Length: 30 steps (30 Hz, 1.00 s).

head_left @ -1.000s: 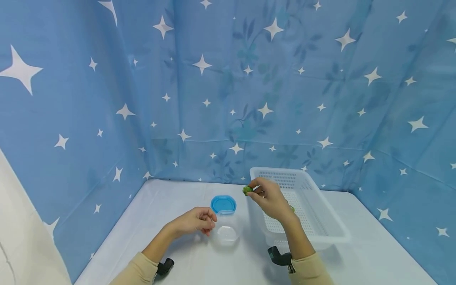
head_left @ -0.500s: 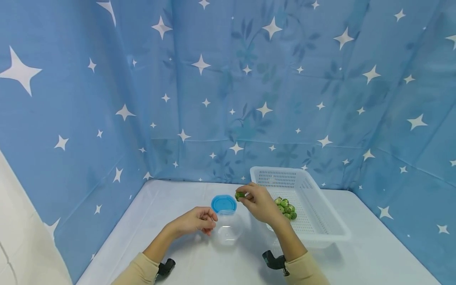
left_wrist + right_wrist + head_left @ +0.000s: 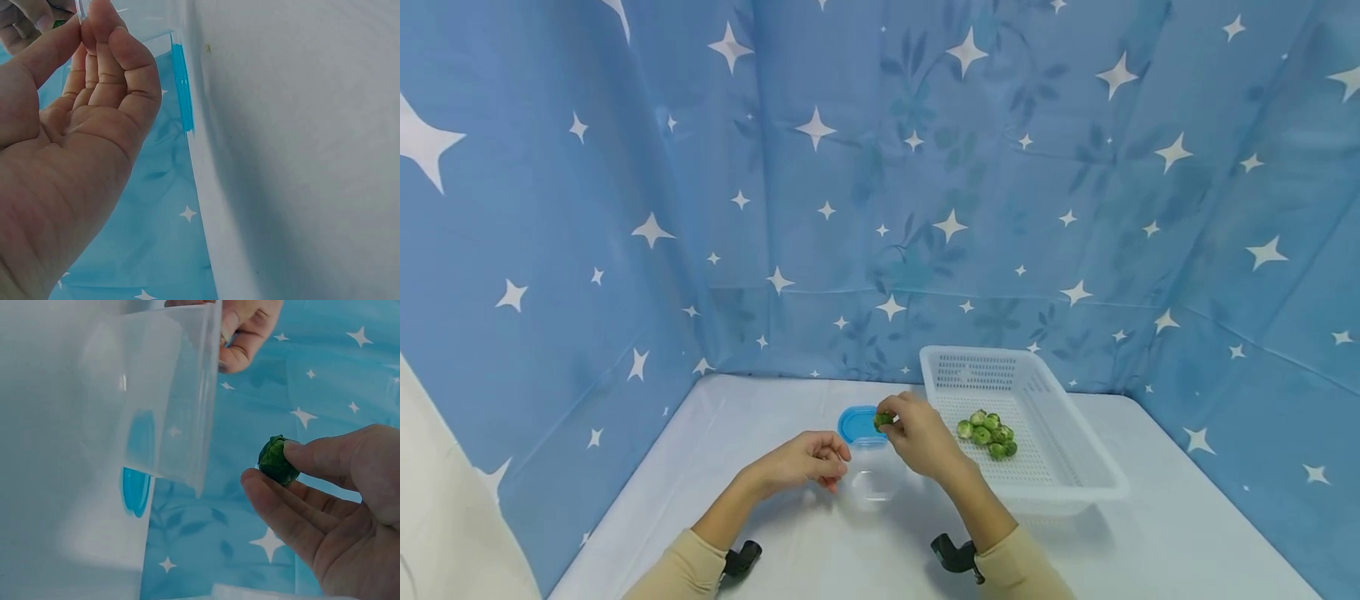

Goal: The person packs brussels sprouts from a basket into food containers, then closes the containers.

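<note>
My right hand (image 3: 921,435) pinches a green Brussels sprout (image 3: 275,464) between thumb and fingertips, just above and beyond a clear plastic container (image 3: 872,487). In the right wrist view the sprout is apart from the container's rim. My left hand (image 3: 805,460) pinches that rim on the left side, thumb and finger meeting at the thin edge (image 3: 82,9). The container stands on the white table. A blue lid (image 3: 852,425) lies behind it, partly covered by the right hand in the head view.
To the right is a white slotted plastic basket (image 3: 1093,450) with several Brussels sprouts (image 3: 988,435) in it. A blue star-patterned curtain (image 3: 850,208) rises behind and along both sides of the white table (image 3: 760,542).
The right hand has moved left with the sprout, from over the basket's left edge to above the container. The sprouts in the basket have come into view. The left hand stays at the container.
</note>
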Each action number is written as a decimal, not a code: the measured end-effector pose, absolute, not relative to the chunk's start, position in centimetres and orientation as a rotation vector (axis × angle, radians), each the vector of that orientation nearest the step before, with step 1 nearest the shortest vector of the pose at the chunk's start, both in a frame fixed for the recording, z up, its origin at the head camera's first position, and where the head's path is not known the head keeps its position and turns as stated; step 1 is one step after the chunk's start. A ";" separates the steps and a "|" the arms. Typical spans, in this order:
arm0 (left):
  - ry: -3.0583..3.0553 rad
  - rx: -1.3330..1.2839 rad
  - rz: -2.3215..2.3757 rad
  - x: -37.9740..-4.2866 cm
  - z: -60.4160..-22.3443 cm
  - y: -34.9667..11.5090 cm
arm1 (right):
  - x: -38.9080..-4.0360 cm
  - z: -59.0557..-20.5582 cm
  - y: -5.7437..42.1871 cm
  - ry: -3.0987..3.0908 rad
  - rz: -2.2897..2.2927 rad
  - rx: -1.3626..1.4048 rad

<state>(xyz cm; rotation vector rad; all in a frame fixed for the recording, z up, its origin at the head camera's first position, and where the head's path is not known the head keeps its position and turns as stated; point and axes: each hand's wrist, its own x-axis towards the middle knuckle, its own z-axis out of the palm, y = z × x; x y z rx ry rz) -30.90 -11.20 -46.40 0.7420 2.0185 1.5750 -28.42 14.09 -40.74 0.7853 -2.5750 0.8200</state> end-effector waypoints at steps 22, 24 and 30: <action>1.983 0.736 1.605 -31.0 -46.7 -11.6 | -28.2 -43.1 11.8 -2.623 0.601 0.751; 1.984 0.735 1.608 -31.0 -46.7 -11.6 | -28.2 -43.1 11.7 -2.633 0.604 0.748; 1.979 0.732 1.616 -31.0 -46.5 -11.7 | -28.3 -43.1 11.5 -2.645 0.619 0.772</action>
